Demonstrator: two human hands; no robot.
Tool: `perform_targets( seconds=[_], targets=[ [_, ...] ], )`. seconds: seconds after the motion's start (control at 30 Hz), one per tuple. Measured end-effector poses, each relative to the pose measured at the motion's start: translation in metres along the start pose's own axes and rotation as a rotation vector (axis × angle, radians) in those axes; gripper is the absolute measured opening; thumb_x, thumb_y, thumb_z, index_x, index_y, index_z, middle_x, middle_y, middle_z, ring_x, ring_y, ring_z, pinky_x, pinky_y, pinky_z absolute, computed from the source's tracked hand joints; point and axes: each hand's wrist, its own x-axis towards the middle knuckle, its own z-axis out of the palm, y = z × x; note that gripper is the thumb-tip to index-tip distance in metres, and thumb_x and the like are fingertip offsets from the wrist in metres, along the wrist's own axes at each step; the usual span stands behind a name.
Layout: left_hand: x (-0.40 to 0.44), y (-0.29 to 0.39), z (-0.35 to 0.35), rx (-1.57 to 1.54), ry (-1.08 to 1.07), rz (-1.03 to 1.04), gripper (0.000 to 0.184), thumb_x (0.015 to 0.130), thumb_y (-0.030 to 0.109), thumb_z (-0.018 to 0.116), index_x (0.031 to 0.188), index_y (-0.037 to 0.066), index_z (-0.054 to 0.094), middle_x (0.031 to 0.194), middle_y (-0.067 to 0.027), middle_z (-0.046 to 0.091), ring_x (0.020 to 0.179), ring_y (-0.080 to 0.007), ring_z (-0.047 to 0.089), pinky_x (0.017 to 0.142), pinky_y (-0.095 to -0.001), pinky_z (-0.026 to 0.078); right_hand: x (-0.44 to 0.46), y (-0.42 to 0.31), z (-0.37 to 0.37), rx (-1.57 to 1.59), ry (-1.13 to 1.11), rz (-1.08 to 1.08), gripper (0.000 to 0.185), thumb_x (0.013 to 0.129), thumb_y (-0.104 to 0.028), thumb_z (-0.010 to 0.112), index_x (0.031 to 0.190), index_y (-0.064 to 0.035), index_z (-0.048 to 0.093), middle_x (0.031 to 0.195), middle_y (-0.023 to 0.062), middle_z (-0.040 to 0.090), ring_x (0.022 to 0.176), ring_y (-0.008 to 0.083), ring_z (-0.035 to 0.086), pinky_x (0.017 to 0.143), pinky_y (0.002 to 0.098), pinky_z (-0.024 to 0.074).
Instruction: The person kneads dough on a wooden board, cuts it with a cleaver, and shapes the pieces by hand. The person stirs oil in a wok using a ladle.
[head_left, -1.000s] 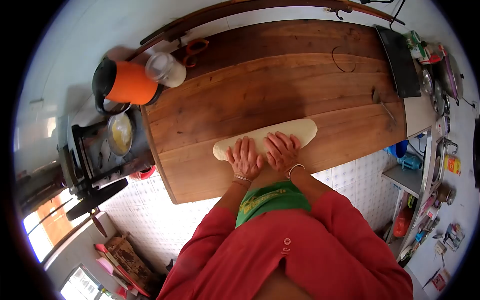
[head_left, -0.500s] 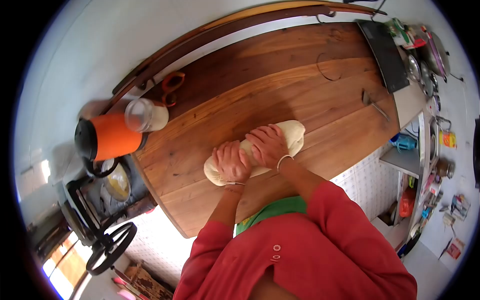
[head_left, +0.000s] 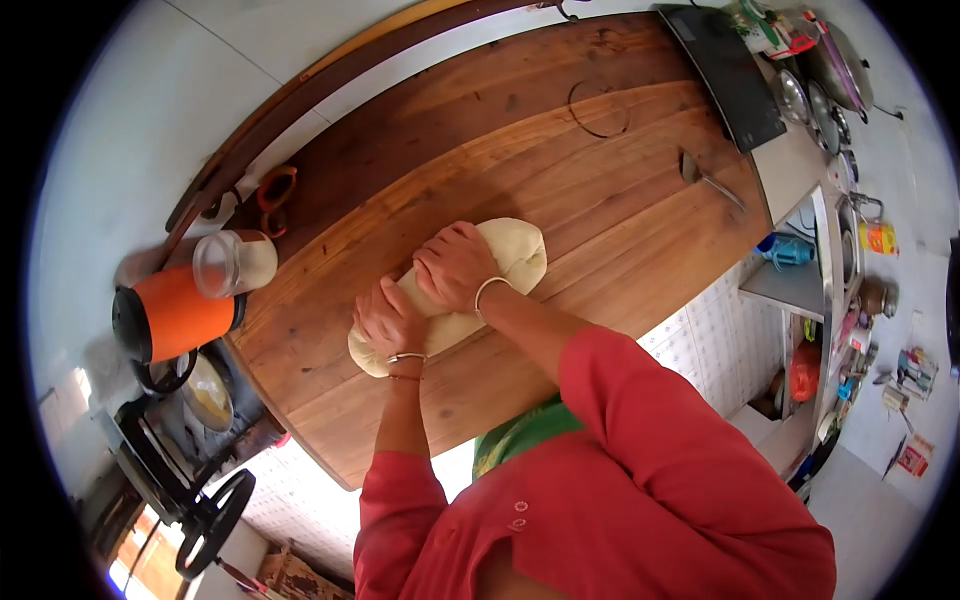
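Rests a bare left hand (head_left: 389, 322) palm-down over the left part of a thick, pale, elongated dough roll (head_left: 512, 246). Likewise rests a bare right hand (head_left: 456, 270) just beside, across the middle, leaving the creased right end exposed on a brown wooden-plank tabletop (head_left: 450, 175). Cannot tell whether clamped or merely pressed.

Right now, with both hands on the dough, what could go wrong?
The dough might stick, since it lies right on the wooden table. Its creased end beside the right hand could open up. The right bangle might pick up dough, being so close.
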Motion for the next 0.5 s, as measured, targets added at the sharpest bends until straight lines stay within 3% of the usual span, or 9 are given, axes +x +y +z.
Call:
perform_targets(
  seconds=[0.1, 0.2, 0.27, 0.3, 0.37, 0.4, 0.43, 0.47, 0.5],
  targets=[
    [0.004, -0.004, 0.003, -0.042, 0.064, -0.064, 0.035, 0.097, 0.027, 0.044, 0.085, 0.005, 0.068, 0.078, -0.0167, 0.065, 0.079, -0.0365, 0.057, 0.076, -0.0469, 0.042, 0.010, 0.000, 0.003, -0.016, -0.008, 0.005, 0.023, 0.088, -0.025, 0.055, 0.078, -0.0107, 0.069, 0.075, 0.0031, 0.068, 0.085, 0.0212, 0.061, 0.088, 0.0392, 0.0399],
    [0.012, -0.017, 0.001, 0.068, -0.012, -0.207, 0.038, 0.099, 0.034, 0.044, 0.089, 0.006, 0.068, 0.082, -0.0137, 0.066, 0.082, -0.0329, 0.059, 0.079, -0.0456, 0.044, 0.020, -0.004, -0.008, -0.017, -0.206, 0.040, 0.025, 0.092, -0.024, 0.051, 0.082, -0.0105, 0.070, 0.088, 0.0052, 0.069, 0.088, 0.0222, 0.061, 0.090, 0.0420, 0.0401],
    [0.012, -0.019, -0.018, -1.150, 0.012, -0.413, 0.039, 0.101, 0.040, 0.045, 0.098, 0.009, 0.067, 0.090, -0.0092, 0.066, 0.087, -0.0266, 0.060, 0.083, -0.0422, 0.045, 0.029, -0.009, -0.015, -0.105, -0.381, 0.151, 0.034, 0.096, -0.030, 0.043, 0.090, -0.0109, 0.071, 0.098, 0.0092, 0.069, 0.097, 0.0253, 0.061, 0.093, 0.0456, 0.0389],
    [0.003, -0.016, -0.037, -1.126, 0.066, -0.410, 0.039, 0.101, 0.040, 0.045, 0.098, 0.009, 0.067, 0.090, -0.0092, 0.066, 0.087, -0.0266, 0.060, 0.083, -0.0422, 0.045, 0.029, -0.009, -0.017, -0.078, -0.378, 0.102, 0.034, 0.096, -0.030, 0.043, 0.090, -0.0109, 0.071, 0.098, 0.0092, 0.069, 0.097, 0.0253, 0.061, 0.093, 0.0456, 0.0389],
    [-0.001, -0.005, -0.074, -1.813, 0.396, -0.675, 0.041, 0.101, 0.046, 0.045, 0.103, 0.010, 0.063, 0.095, -0.0057, 0.064, 0.093, -0.0197, 0.059, 0.088, -0.0372, 0.044, 0.032, -0.001, -0.016, -0.036, -0.598, 0.040, 0.043, 0.098, -0.037, 0.036, 0.104, -0.0105, 0.069, 0.120, 0.0109, 0.064, 0.115, 0.0285, 0.056, 0.098, 0.0512, 0.0370],
    [-0.024, -0.006, -0.080, -1.720, 0.281, -0.604, 0.038, 0.101, 0.044, 0.045, 0.102, 0.010, 0.061, 0.095, -0.0055, 0.063, 0.092, -0.0189, 0.058, 0.088, -0.0366, 0.045, 0.035, -0.001, -0.028, -0.016, -0.600, 0.010, 0.043, 0.098, -0.037, 0.036, 0.104, -0.0105, 0.069, 0.120, 0.0109, 0.064, 0.115, 0.0285, 0.056, 0.098, 0.0512, 0.0370],
    [-0.053, -0.014, -0.073, -1.631, 0.163, -0.531, 0.036, 0.101, 0.042, 0.045, 0.102, 0.009, 0.060, 0.094, -0.0053, 0.061, 0.092, -0.0182, 0.057, 0.088, -0.0359, 0.045, 0.046, 0.000, -0.048, 0.100, -0.784, 0.080, 0.044, 0.099, -0.038, 0.033, 0.112, -0.0119, 0.066, 0.125, 0.0100, 0.062, 0.119, 0.0294, 0.054, 0.100, 0.0518, 0.0362],
    [-0.084, -0.044, -0.048, -1.657, -0.107, -0.419, 0.025, 0.101, 0.032, 0.048, 0.098, 0.009, 0.057, 0.091, -0.0027, 0.059, 0.090, -0.0161, 0.056, 0.083, -0.0339, 0.047, 0.053, 0.002, -0.062, 0.207, -0.969, 0.153, 0.047, 0.100, -0.040, 0.030, 0.120, -0.0133, 0.063, 0.130, 0.0092, 0.060, 0.123, 0.0303, 0.052, 0.103, 0.0525, 0.0353],
    [-0.119, -0.004, -0.033, -0.713, -0.072, -0.420, 0.014, 0.098, 0.023, 0.053, 0.095, 0.010, 0.058, 0.090, -0.0012, 0.059, 0.087, -0.0147, 0.057, 0.077, -0.0308, 0.049, 0.050, 0.005, -0.062, 0.202, -0.966, 0.129, 0.047, 0.100, -0.040, 0.030, 0.120, -0.0133, 0.063, 0.130, 0.0092, 0.060, 0.123, 0.0303, 0.052, 0.103, 0.0525, 0.0353]
  ],
)
